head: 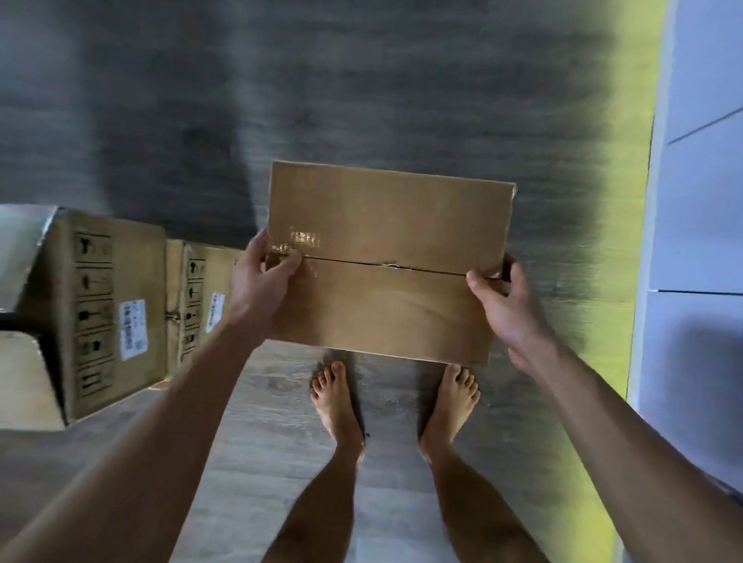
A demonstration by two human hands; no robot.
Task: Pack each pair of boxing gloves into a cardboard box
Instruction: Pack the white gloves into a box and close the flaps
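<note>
The cardboard box (386,260) hangs over the floor (265,427), flaps meeting, with the left hand (261,283) and right hand (507,307) each in a curled grip on a seam end. Gloves possibly inside, unseen. Hold it level, thumbs pinning both flaps.

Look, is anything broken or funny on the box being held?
A little. The cardboard box, gripped at each end by the left hand and right hand, has a small ragged nick on the seam where its two shut flaps meet, near the middle. Nothing else stands out.
</note>
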